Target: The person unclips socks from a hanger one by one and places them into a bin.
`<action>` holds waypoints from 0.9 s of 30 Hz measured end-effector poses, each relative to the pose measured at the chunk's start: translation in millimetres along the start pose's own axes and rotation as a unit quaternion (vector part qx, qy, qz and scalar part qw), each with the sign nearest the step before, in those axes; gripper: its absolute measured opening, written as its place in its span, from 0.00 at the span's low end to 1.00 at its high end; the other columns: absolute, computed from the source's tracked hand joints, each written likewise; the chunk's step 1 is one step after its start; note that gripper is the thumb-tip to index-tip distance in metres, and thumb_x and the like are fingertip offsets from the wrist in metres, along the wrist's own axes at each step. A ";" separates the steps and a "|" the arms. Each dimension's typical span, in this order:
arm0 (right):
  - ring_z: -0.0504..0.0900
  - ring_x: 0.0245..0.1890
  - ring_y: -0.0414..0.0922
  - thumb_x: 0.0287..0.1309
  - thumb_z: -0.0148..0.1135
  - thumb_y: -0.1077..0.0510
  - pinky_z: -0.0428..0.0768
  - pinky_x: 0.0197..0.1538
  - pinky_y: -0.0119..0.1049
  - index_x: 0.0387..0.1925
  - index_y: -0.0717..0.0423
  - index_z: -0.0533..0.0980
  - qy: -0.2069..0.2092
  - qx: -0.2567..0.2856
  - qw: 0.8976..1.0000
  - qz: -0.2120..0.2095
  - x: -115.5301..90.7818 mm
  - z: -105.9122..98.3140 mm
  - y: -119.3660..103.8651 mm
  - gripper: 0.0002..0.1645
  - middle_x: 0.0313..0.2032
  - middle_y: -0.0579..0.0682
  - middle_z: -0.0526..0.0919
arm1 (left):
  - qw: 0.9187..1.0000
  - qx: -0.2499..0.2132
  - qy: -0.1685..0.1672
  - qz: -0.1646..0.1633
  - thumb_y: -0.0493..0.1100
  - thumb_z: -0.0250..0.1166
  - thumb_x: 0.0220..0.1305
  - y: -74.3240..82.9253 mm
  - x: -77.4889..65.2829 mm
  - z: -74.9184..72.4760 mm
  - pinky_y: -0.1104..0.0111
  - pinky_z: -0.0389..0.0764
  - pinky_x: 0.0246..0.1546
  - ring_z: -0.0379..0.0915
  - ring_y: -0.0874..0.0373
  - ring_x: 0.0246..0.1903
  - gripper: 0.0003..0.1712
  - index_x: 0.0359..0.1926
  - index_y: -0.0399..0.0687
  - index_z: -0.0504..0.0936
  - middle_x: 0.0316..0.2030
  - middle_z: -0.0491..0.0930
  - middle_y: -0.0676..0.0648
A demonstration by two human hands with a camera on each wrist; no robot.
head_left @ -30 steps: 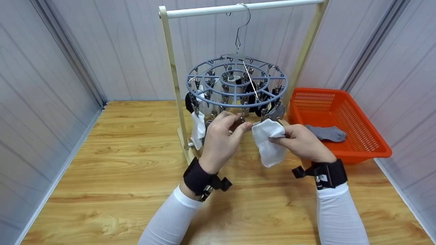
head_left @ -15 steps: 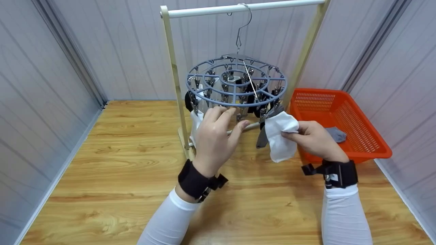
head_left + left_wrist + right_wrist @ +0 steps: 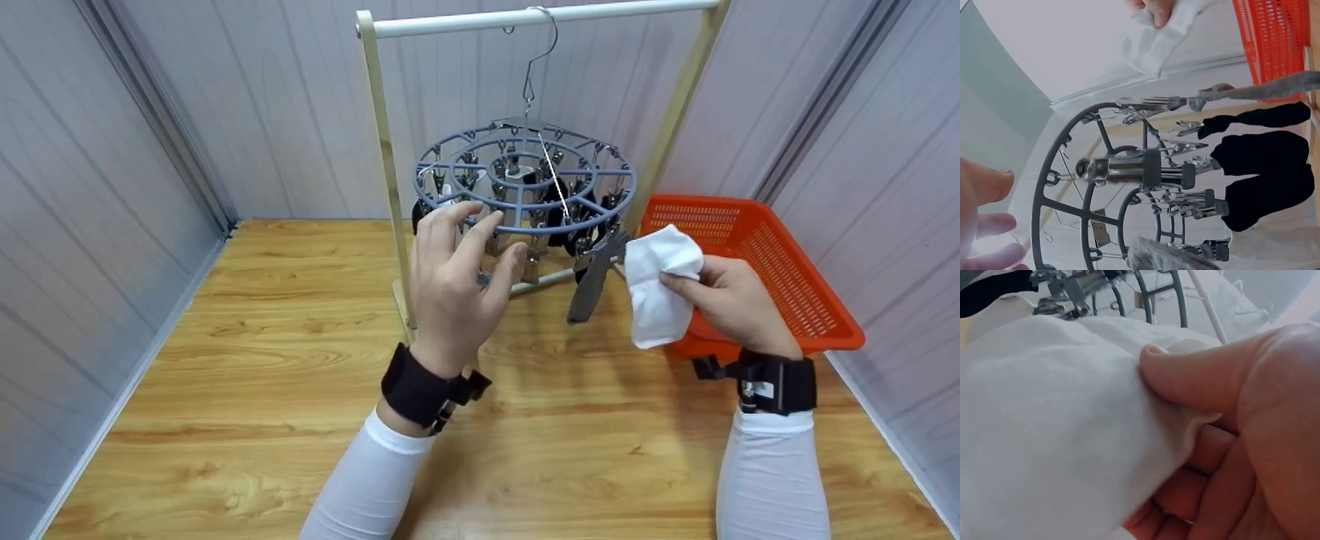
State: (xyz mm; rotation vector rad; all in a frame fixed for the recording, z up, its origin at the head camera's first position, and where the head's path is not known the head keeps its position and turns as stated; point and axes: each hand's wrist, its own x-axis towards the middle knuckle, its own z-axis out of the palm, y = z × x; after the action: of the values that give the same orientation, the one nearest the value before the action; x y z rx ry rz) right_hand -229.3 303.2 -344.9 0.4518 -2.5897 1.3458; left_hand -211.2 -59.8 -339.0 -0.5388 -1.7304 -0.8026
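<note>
My right hand [image 3: 739, 304] pinches a white sock [image 3: 658, 300] between thumb and fingers, in front of the basket and apart from the hanger. In the right wrist view the white cloth fills much of the picture under the thumb. Spread and holding nothing, my left hand [image 3: 457, 292] is at the front left of a round grey clip hanger [image 3: 519, 229]. A bare metal clip [image 3: 1129, 169] hangs close to that hand in the left wrist view. From the hanger's right side hangs a grey sock [image 3: 591, 289]; several black socks [image 3: 1266, 152] are clipped further round.
The hanger hooks over the white bar [image 3: 465, 24] of a wooden-legged stand. An orange-red basket [image 3: 832, 322] stands to the right, behind my right hand. Wood-grain flooring [image 3: 285, 360] lies below, with pale panel walls [image 3: 285, 112] on the sides and back.
My right hand has moved right with the white sock, away from the hanger. My left hand has let go of a clip at the front rim, spread its fingers and moved slightly left.
</note>
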 end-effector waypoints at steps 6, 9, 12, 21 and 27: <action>0.87 0.34 0.36 0.77 0.72 0.49 0.88 0.37 0.27 0.54 0.70 0.87 0.105 -0.005 0.993 0.062 2.7 -9.9 9.3 0.24 0.36 0.41 0.91 | 1.000 0.018 -0.010 -0.004 0.48 0.76 0.74 -4.9 -0.8 0.7 0.43 0.69 0.77 0.77 0.40 0.65 0.21 0.59 0.38 0.90 0.61 0.84 0.37; 0.82 0.33 0.34 0.78 0.70 0.44 0.82 0.34 0.23 0.52 0.65 0.88 0.166 -0.073 0.980 0.081 5.0 -13.6 16.4 0.25 0.37 0.48 0.91 | 1.000 0.022 -0.011 -0.006 0.47 0.77 0.73 -6.0 -1.3 1.0 0.39 0.63 0.80 0.77 0.39 0.66 0.21 0.58 0.38 0.90 0.61 0.84 0.37; 0.78 0.32 0.35 0.80 0.66 0.42 0.74 0.32 0.24 0.48 0.63 0.88 0.209 -0.152 0.962 0.089 6.4 -16.4 25.5 0.25 0.40 0.57 0.90 | 1.000 0.024 -0.015 -0.010 0.48 0.77 0.73 -6.3 -2.3 0.8 0.38 0.62 0.80 0.77 0.38 0.66 0.21 0.58 0.38 0.90 0.61 0.84 0.37; 0.76 0.40 0.59 0.87 0.52 0.42 0.68 0.41 0.48 0.45 0.62 0.75 0.156 -0.207 0.959 0.118 11.1 -19.0 54.3 0.25 0.37 0.65 0.79 | 0.999 0.024 -0.034 -0.018 0.48 0.76 0.74 -6.0 -4.0 1.6 0.37 0.60 0.81 0.76 0.37 0.66 0.21 0.59 0.38 0.90 0.60 0.84 0.37; 0.76 0.48 0.63 0.87 0.50 0.42 0.73 0.49 0.57 0.55 0.62 0.74 0.058 -0.195 0.968 0.149 14.7 -17.7 67.4 0.25 0.48 0.68 0.80 | 0.999 0.022 -0.045 -0.010 0.48 0.75 0.76 -4.3 -4.0 1.2 0.37 0.65 0.79 0.77 0.39 0.66 0.20 0.58 0.39 0.90 0.59 0.85 0.38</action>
State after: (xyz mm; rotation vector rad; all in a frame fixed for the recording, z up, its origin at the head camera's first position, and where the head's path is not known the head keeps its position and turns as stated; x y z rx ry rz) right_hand -266.2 351.6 -381.8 -0.0797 -2.8043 0.8592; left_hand -213.8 -61.7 -344.1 -0.5355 -1.8344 -0.7638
